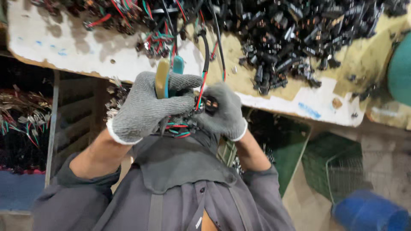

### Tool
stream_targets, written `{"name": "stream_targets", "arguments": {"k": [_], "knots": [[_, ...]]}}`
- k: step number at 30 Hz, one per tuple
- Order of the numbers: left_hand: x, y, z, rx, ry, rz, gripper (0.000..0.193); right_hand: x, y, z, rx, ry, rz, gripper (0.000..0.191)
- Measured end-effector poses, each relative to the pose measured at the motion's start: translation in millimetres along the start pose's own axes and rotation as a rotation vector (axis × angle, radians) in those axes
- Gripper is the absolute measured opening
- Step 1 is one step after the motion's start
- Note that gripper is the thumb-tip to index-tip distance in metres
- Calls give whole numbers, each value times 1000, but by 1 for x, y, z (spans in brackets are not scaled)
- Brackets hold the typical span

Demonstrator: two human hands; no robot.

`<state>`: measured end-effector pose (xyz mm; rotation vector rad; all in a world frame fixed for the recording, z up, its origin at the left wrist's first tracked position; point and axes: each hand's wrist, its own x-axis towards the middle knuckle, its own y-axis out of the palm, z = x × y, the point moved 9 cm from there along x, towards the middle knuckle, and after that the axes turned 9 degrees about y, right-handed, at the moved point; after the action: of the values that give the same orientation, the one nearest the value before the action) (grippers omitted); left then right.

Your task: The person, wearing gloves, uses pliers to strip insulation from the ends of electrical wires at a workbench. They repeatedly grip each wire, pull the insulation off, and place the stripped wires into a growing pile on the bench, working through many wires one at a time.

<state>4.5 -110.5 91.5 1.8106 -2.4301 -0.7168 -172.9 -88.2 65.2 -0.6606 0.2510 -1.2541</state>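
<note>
My left hand (147, 107) has its grip closed on yellow-teal pliers (168, 75); my right hand (222, 112) pinches a black connector (209, 104) above the table (77, 47).

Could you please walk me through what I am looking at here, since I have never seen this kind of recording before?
This is one picture from a camera worn on a person's head, looking down at their own two hands in grey knitted gloves. The left hand grips a hand tool with yellow and teal handles, probably cutters or pliers; its working end is hidden. The right hand holds a small black connector with red, green and black wires running up from it. Beyond the hands lies a worn workbench, heaped with black connectors and bundles of coloured wires. A blue barrel stands at lower right.
</note>
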Motion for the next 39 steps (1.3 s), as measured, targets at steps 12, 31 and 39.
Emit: {"name": "stream_targets", "arguments": {"k": [12,31,39], "knots": [[6,28,12,530,306,128,34,5,2,23,77,-15,135,64],[3,67,-18,973,1035,213,16,-37,75,43,-304,-424,395,43],[74,-10,92,1284,485,-50,29,14,-83,-19,-679,-40,-353,47]]}}
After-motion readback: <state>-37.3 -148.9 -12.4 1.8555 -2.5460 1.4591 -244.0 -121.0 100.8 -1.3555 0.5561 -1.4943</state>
